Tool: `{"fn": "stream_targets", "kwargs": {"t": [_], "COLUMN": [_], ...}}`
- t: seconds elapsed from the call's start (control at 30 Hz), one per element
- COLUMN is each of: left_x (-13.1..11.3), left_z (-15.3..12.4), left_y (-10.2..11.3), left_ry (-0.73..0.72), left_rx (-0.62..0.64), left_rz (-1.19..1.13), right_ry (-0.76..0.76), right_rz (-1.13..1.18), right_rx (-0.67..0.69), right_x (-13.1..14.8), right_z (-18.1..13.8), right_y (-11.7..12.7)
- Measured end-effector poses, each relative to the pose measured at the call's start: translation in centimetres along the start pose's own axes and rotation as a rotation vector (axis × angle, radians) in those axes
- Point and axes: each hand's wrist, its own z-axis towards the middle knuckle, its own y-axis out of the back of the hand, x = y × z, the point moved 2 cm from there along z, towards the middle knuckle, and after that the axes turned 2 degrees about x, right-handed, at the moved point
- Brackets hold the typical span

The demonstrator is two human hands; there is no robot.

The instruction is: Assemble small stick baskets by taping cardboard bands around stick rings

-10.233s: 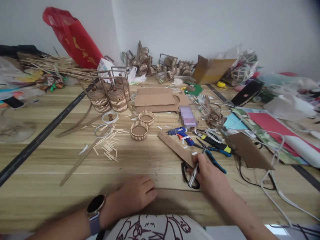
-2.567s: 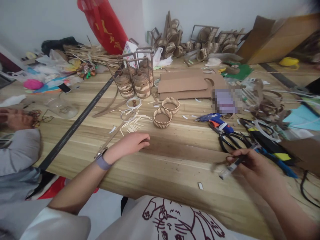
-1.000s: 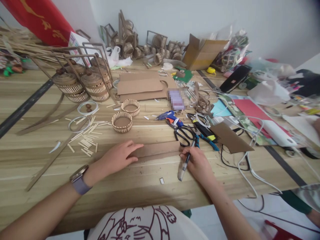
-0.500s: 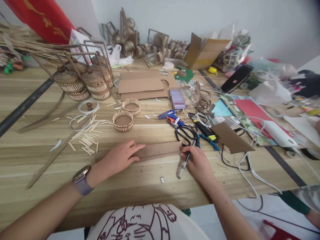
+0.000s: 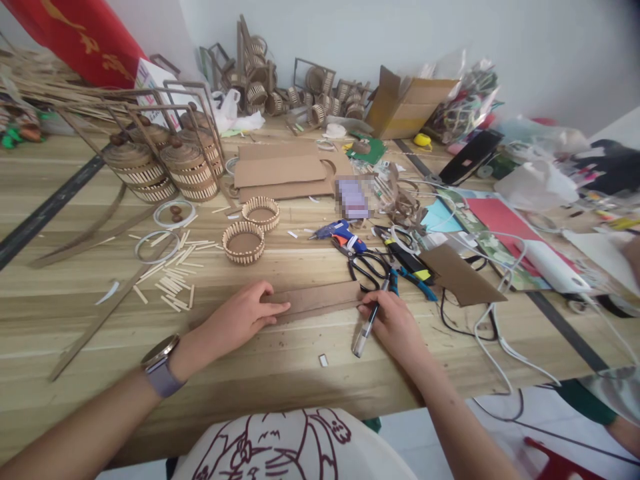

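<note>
A brown cardboard strip (image 5: 320, 298) lies crosswise on the wooden table in front of me. On its left end rests my left hand (image 5: 245, 313), palm down, with fingers stretched out and apart, pressing on the cardboard. My right hand (image 5: 395, 323) is closed around a pen (image 5: 369, 325) with a clear barrel and dark grip, slanting across the fingers. Its fingertips touch the strip's right end. Just beyond that hand are black-handled scissors (image 5: 367, 269) and blue-handled pliers (image 5: 417, 285). Past the strip stand two small round stick-walled baskets (image 5: 243, 243) (image 5: 261, 213).
Loose wooden sticks (image 5: 173, 283) and white rings (image 5: 157, 247) lie at left, near finished lidded baskets (image 5: 187, 163). A blue glue gun (image 5: 333, 231), cardboard sheets (image 5: 280, 167) and a cardboard offcut (image 5: 460, 275) lie farther off. White cables (image 5: 480, 333) trail over the right edge.
My left hand's fingers have shifted on the strip, the index finger now lower and nearer me. The right hand keeps the pen almost in place. The view has shifted slightly.
</note>
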Motion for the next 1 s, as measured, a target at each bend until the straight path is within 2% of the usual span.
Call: {"fn": "stream_targets", "kwargs": {"t": [0.2,0.33,0.53,0.73,1.0], "left_x": [0.2,0.0,-0.3,-0.1,-0.8], "left_z": [0.0,0.1,-0.1,-0.2,-0.2], "left_y": [-0.2,-0.1,0.1,-0.4,0.0], "left_ry": [-0.008,0.012,-0.016,-0.068,-0.059], "left_rx": [-0.009,0.025,-0.004,-0.029,-0.012], "left_rz": [-0.005,0.023,0.036,0.099,0.185], "right_ry": [0.018,0.110,0.242,0.278,0.320], "right_rz": [-0.004,0.019,0.064,0.066,0.053], "right_rx": [-0.019,0.028,0.141,0.160,0.194], "right_x": [0.4,0.6,0.5,-0.2,-0.1], "right_z": [0.5,1.7,3.0,3.3,3.4], "right_y": [1.1,1.6,1.4,1.2,1.2]}}
